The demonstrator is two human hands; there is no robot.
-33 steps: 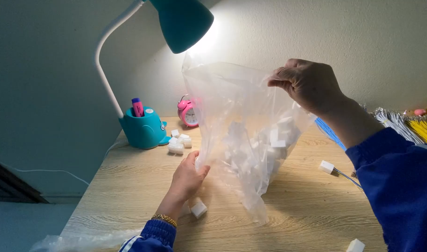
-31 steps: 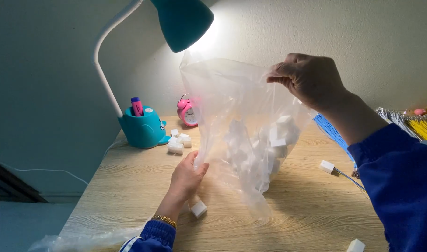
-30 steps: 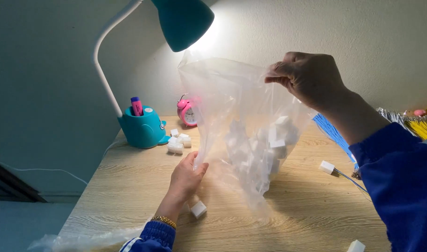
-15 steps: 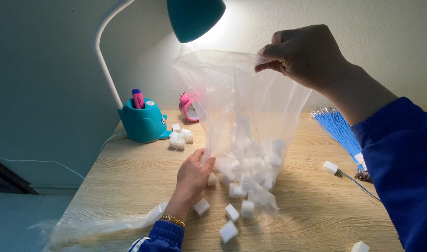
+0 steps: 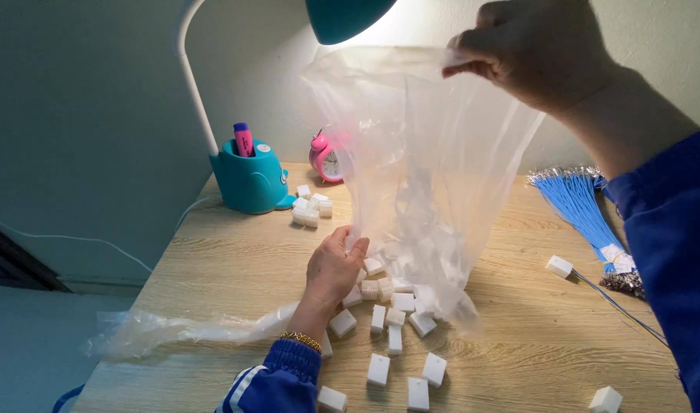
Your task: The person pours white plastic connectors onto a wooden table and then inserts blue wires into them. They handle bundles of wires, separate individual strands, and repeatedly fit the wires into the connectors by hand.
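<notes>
The right hand (image 5: 533,53) pinches the top edge of the clear plastic bag (image 5: 434,168), hanging above the wooden desk (image 5: 212,268); the left hand (image 5: 333,268) grips its lower side, among white blocks (image 5: 396,321) spilled on the desk

Roughly twenty white blocks (image 5: 378,369), two bags (image 5: 434,168).

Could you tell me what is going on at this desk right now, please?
A person holds a clear plastic bag up by one end with the right hand, while the left hand grips its side lower down. Small white blocks lie scattered on the wooden desk under the bag. A teal desk lamp, a pink alarm clock and a bundle of blue wires sit around them.
</notes>
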